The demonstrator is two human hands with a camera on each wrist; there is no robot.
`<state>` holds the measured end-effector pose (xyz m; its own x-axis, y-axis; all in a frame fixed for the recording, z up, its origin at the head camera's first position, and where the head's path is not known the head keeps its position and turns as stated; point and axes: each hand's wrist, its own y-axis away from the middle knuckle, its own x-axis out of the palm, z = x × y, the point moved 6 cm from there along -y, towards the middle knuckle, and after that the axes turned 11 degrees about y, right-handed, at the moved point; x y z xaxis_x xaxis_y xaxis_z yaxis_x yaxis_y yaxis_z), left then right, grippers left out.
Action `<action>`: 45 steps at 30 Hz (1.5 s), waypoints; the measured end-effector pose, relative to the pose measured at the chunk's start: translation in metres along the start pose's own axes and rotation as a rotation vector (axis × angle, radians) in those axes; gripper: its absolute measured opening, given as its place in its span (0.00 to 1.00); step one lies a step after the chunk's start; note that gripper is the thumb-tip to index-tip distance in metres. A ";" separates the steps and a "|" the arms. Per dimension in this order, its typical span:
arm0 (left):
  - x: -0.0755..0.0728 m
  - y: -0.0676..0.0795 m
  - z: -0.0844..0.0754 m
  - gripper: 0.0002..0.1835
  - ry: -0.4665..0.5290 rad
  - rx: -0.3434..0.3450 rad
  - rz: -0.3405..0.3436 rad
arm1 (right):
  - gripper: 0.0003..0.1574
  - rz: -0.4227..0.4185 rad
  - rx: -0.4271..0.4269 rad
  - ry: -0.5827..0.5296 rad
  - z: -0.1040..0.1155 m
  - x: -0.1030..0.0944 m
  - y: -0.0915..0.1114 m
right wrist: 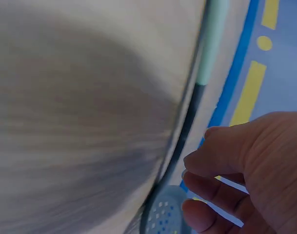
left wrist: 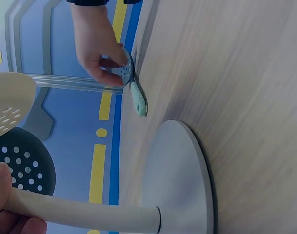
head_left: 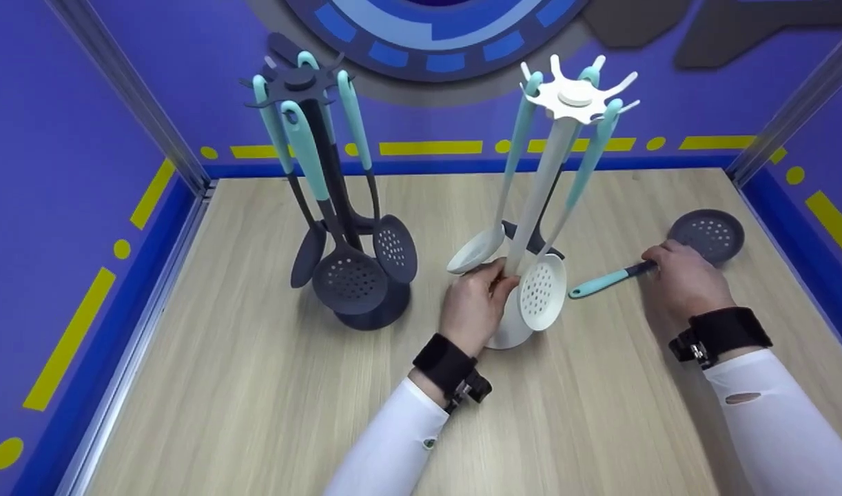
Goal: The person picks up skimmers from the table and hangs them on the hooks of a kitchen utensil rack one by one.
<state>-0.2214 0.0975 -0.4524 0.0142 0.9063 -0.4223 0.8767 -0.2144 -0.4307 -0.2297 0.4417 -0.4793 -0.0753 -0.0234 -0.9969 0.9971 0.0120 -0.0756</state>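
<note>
My left hand (head_left: 470, 306) grips the pole of the white utensil stand (head_left: 543, 182) low down, above its round base (left wrist: 175, 170). From this stand hang a white ladle (head_left: 477, 249), a white slotted skimmer (head_left: 543, 293) and a dark utensil behind the pole. To the right, a dark skimmer (head_left: 712, 235) with a mint handle (head_left: 600, 283) lies on the table. My right hand (head_left: 690, 281) is over its dark neck, fingers loosely bent. In the right wrist view, a small gap shows between those fingertips and the neck (right wrist: 185, 134).
A black utensil stand (head_left: 376, 310) stands at the left, hung with several dark mint-handled utensils, among them a skimmer (head_left: 350, 281). Blue panels with yellow marks (head_left: 431, 147) enclose the wooden table (head_left: 255, 413) at the back and sides.
</note>
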 end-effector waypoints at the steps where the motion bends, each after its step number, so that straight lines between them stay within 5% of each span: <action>1: 0.000 0.000 0.000 0.18 -0.002 0.001 0.000 | 0.19 -0.002 0.000 0.007 -0.002 0.003 -0.001; 15: 0.001 0.000 0.002 0.19 -0.015 0.012 -0.008 | 0.12 -0.002 0.012 0.024 -0.009 0.019 -0.021; 28: 0.002 0.000 0.004 0.18 -0.022 0.034 0.020 | 0.13 -0.009 -0.047 0.025 -0.015 0.017 -0.015; 36: 0.003 -0.004 0.010 0.14 0.057 0.002 0.111 | 0.13 -0.052 0.037 -0.151 -0.013 -0.005 -0.007; 45: 0.005 -0.004 0.019 0.14 0.102 -0.037 0.193 | 0.17 -0.194 0.179 -0.317 0.006 -0.052 0.016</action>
<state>-0.2341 0.0958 -0.4678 0.2305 0.8822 -0.4106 0.8700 -0.3758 -0.3192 -0.2099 0.4368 -0.4289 -0.2821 -0.3153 -0.9061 0.9535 -0.1966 -0.2284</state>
